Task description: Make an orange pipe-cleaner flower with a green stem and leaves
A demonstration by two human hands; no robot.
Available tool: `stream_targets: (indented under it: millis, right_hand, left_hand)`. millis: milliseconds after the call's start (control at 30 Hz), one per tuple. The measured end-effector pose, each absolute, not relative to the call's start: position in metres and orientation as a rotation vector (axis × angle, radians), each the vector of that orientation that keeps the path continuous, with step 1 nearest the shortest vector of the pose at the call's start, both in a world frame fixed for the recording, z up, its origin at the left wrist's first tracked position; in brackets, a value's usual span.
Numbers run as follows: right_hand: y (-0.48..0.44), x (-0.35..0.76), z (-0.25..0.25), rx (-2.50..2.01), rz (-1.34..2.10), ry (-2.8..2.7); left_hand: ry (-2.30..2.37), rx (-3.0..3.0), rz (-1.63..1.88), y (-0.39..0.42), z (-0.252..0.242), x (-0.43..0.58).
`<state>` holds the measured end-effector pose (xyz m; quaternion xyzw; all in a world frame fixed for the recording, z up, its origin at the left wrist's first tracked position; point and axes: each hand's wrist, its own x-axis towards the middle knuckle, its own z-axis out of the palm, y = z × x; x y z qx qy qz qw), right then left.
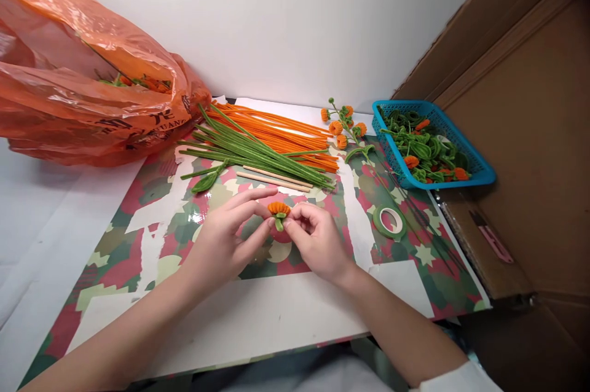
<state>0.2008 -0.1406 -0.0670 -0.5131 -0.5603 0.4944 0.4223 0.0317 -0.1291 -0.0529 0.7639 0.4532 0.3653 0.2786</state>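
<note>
A small orange pipe-cleaner flower [279, 208] with a short green base is held up above the middle of the table. From the left, my left hand [225, 233] pinches it between thumb and a bent finger, with another finger stretched out above. My right hand [319, 241] grips its right side near the green part, thumb and curled forefinger pressed together. Just beyond the hands lie two thin wooden sticks [276, 180], a bundle of green pipe cleaners [262, 149] and a bundle of orange pipe cleaners [281, 131]. A looped green leaf piece [207, 180] rests left of the sticks.
An orange plastic bag [92, 85] bulges at the back left. A blue basket [442, 180] with green and orange pieces stands at the right, near a finished flower stem [348, 125] and a green tape roll [389, 222]. Cardboard [520, 103] walls the right side; a pink-handled tool [495, 241] lies there.
</note>
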Motion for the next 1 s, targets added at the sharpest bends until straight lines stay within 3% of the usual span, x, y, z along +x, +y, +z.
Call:
stream_targets:
  millis: [433,700,833,1000]
  right_hand:
    - [-0.135,0.200,-0.060,-1.250,1.615,-1.020]
    - [-0.138,0.203,-0.064,-1.287,1.206,-1.374]
    - [-0.137,0.205,-0.065,-1.278,1.260,-1.373]
    - [-0.137,0.204,-0.065,-1.260,1.251,-1.395]
  left_hand:
    - [1.124,2.354,1.069,-0.135,-0.060,0.035]
    - [1.193,1.468,0.798,-0.129,-0.053,0.032]
    - [1.120,1.117,0.800,-0.124,-0.059,0.030]
    - [1.097,1.128,0.827,-0.125,-0.061,0.030]
